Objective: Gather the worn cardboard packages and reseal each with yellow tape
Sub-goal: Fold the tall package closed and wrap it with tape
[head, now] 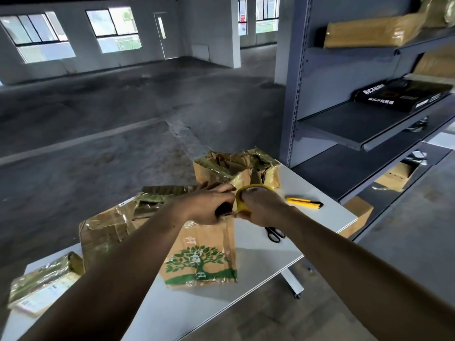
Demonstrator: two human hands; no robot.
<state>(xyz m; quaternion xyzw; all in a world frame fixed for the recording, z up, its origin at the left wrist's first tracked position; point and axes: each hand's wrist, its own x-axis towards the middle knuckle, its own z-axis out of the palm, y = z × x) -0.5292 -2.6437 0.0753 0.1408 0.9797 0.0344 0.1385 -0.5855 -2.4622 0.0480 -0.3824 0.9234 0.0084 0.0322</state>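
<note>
My right hand (263, 205) is curled tight round the roll of yellow tape (246, 187). My left hand (209, 205) pinches the roll's other side. Both hands are over the tree box (204, 257), in the middle of the tabletop (320, 217). A torn box (221, 168) sits at the far edge. A yellow knife (304, 202) and black scissors (274, 234) lie near the right edge.

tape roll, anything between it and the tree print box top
Nothing visible: the right hand holds the yellow tape roll right at the tree-print box's top edge; scissors and utility knife lie off to the right.
</note>
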